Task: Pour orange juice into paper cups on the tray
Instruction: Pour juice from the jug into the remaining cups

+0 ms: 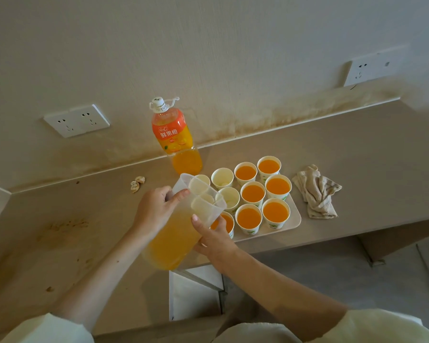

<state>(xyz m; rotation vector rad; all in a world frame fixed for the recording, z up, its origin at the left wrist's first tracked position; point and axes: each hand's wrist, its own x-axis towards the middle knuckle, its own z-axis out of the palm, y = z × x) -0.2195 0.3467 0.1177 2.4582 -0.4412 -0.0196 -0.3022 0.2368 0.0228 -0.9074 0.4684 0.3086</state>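
Holding pitcher (178,231) tilted: left grip (155,209) wraps handle (169,195) (right grip (214,237) clasps its side)

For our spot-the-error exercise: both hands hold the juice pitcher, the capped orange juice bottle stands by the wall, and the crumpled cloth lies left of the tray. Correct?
No: the head view shows the crumpled cloth right of the tray, not left. The pitcher and bottle are as stated.
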